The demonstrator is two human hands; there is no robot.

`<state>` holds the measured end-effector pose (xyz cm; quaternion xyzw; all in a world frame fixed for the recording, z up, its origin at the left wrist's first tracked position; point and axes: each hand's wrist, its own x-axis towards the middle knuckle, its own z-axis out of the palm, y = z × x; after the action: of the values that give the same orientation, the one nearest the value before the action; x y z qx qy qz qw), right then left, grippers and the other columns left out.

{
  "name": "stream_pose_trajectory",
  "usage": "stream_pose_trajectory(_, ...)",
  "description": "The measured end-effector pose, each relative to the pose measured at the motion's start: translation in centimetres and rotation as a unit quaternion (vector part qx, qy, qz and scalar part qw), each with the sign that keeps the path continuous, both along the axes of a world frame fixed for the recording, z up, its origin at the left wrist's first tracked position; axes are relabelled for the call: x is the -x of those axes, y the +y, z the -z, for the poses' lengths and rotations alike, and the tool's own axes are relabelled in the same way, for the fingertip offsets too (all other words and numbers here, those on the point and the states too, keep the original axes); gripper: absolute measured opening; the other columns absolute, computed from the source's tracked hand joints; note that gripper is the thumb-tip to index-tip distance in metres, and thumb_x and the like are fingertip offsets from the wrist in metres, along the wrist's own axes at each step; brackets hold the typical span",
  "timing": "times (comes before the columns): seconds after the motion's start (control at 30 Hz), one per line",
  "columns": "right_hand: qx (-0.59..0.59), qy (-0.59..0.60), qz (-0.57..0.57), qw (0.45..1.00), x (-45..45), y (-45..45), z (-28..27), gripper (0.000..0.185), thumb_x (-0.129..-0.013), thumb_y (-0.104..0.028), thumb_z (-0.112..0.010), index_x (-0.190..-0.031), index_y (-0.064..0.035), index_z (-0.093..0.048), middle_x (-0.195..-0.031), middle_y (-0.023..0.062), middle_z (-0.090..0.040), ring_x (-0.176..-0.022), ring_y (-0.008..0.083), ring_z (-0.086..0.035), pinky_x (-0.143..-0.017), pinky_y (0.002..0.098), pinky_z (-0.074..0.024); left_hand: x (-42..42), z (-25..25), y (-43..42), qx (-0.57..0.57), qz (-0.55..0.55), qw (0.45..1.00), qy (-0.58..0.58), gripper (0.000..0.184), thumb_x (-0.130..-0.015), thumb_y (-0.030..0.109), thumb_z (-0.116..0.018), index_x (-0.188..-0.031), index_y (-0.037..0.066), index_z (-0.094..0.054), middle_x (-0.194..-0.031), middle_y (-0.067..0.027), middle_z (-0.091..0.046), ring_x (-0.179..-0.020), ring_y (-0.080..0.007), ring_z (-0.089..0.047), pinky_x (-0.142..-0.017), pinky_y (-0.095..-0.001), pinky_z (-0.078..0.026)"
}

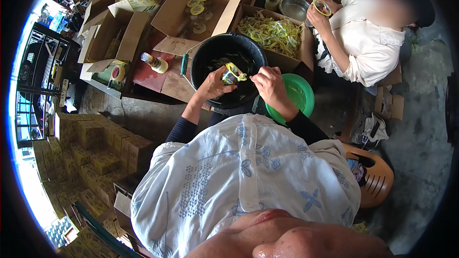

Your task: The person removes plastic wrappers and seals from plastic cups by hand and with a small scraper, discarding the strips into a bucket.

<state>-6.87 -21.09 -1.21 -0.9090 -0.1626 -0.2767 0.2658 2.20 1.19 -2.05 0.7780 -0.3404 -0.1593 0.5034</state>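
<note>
My left hand [213, 85] is closed around a small plastic cup [231, 73] with a yellow printed label and dark contents, tilted over a black bucket [260, 53]. A crumpled yellow strip [242, 77] sticks out from the cup's right side. My right hand [270, 86] is pinched just right of that strip; what sits between its fingertips is too small to make out. Below my right hand is a green basin [309, 96]. The bucket's green handle grip [184, 64] hangs at its left.
Behind the bucket, a carton [306, 48] holds yellow-green strips, and an open box [167, 13] holds several labelled cups [196, 8]. A jar [155, 63] lies on the left. A co-worker [366, 38] at right holds a similar cup [322, 7]. Stacked cartons [91, 157] stand lower left.
</note>
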Motion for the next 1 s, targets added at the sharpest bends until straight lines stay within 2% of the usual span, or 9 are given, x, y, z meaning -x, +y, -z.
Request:
stream_pose_trajectory(0.07, 0.075, -0.049, -0.002, 0.996, 0.2, 0.7, -0.1, 0.004, -0.081, -0.005, -0.067, -0.083, -0.0077, -0.066, -0.081, 0.0029, -0.055, -0.081, 0.0202, -0.059, -0.077, 0.0370, -0.0405, 0.1, -0.3, 0.2, -0.014, 0.042, 0.984, 0.173, 0.041, -0.077, 0.013, -0.079, -0.112, 0.002, -0.060, -0.091, -0.0044, -0.067, -0.076, -0.0140, -0.065, -0.071, -0.0279, -0.054)
stream_pose_trajectory(0.17, 0.067, -0.039, 0.002, 0.997, 0.2, 1.1, 0.2, 0.004, -0.081, -0.004, -0.066, -0.085, -0.0073, -0.066, -0.082, 0.0033, -0.055, -0.081, 0.0204, -0.059, -0.077, 0.0366, -0.0405, 0.4, -0.7, 0.0, -0.002, 0.050, 0.979, 0.196, 0.036, -0.078, 0.013, -0.079, -0.107, 0.002, -0.060, -0.087, -0.0029, -0.065, -0.069, -0.0101, -0.063, -0.060, -0.0245, -0.054)
stream_pose_trajectory(0.23, 0.016, 0.000, -0.007, 1.000, -0.4, 0.6, 0.9, 0.006, -0.082, -0.006, -0.067, -0.087, -0.0079, -0.067, -0.081, 0.0027, -0.056, -0.082, 0.0203, -0.060, -0.077, 0.0364, -0.0407, 0.2, -0.1, 0.1, -0.013, 0.046, 0.983, 0.180, 0.038, -0.077, 0.013, -0.081, -0.106, 0.002, -0.060, -0.086, -0.0023, -0.065, -0.074, -0.0123, -0.064, -0.069, -0.0271, -0.055)
stream_pose_trajectory(0.33, -0.098, 0.096, 0.015, 0.990, -0.9, -0.1, 1.3, 0.008, -0.078, -0.011, -0.074, -0.083, -0.0109, -0.068, -0.078, 0.0003, -0.057, -0.077, 0.0200, -0.060, -0.074, 0.0367, -0.0410, 0.6, -0.2, -0.1, 0.079, 0.016, 0.990, 0.113, 0.043, -0.078, 0.019, -0.081, -0.110, 0.002, -0.060, -0.104, -0.0049, -0.064, -0.099, -0.0152, -0.062, -0.088, -0.0321, -0.050)
stream_pose_trajectory(0.43, -0.043, 0.035, 0.008, 0.998, -0.8, -0.2, 0.7, 0.008, -0.078, -0.010, -0.075, -0.082, -0.0110, -0.068, -0.078, 0.0004, -0.057, -0.078, 0.0198, -0.060, -0.075, 0.0364, -0.0411, 0.0, -1.6, 0.1, -0.101, 0.005, 0.995, -0.002, 0.048, -0.081, 0.029, -0.079, -0.113, 0.000, -0.059, -0.104, -0.0054, -0.064, -0.098, -0.0134, -0.061, -0.085, -0.0308, -0.050)
stream_pose_trajectory(0.5, -0.021, 0.016, 0.003, 1.000, -0.5, -0.1, 0.2, 0.009, -0.078, -0.009, -0.075, -0.083, -0.0107, -0.067, -0.078, 0.0009, -0.056, -0.079, 0.0203, -0.059, -0.075, 0.0367, -0.0410, -0.5, 0.7, 0.4, -0.021, 0.006, 0.984, -0.177, 0.052, -0.082, 0.036, -0.075, -0.114, -0.001, -0.059, -0.093, -0.0042, -0.064, -0.089, -0.0128, -0.062, -0.082, -0.0288, -0.049)
stream_pose_trajectory(0.57, 0.024, -0.010, 0.000, 1.000, -0.3, 0.1, 0.0, 0.005, -0.081, -0.007, -0.069, -0.083, -0.0094, -0.066, -0.081, 0.0025, -0.056, -0.082, 0.0206, -0.059, -0.078, 0.0369, -0.0403, 0.3, -1.0, 0.4, -0.019, 0.003, 0.995, 0.102, 0.050, -0.083, 0.035, -0.074, -0.113, -0.002, -0.059, -0.085, -0.0028, -0.062, -0.081, -0.0121, -0.059, -0.078, -0.0274, -0.048)
stream_pose_trajectory(0.7, 0.071, -0.060, 0.017, 0.996, 0.0, 1.0, 0.5, 0.006, -0.080, -0.005, -0.068, -0.084, -0.0077, -0.066, -0.081, 0.0029, -0.054, -0.081, 0.0212, -0.058, -0.077, 0.0377, -0.0405, 0.7, -0.3, 0.0, 0.048, 0.049, 0.970, 0.233, 0.048, -0.084, 0.034, -0.072, -0.114, 0.000, -0.057, -0.087, -0.0001, -0.059, -0.078, -0.0090, -0.053, -0.070, -0.0270, -0.046)
stream_pose_trajectory(1.0, 0.059, -0.039, -0.001, 0.997, -0.3, 0.0, -0.2, 0.012, -0.076, -0.004, -0.068, -0.087, -0.0089, -0.068, -0.081, 0.0026, -0.054, -0.082, 0.0201, -0.059, -0.079, 0.0374, -0.0408, -0.3, -0.5, 0.3, 0.006, 0.027, 0.973, 0.230, 0.052, -0.077, 0.026, -0.080, -0.119, 0.001, -0.062, -0.097, -0.0004, -0.065, -0.084, -0.0090, -0.057, -0.080, -0.0253, -0.047)
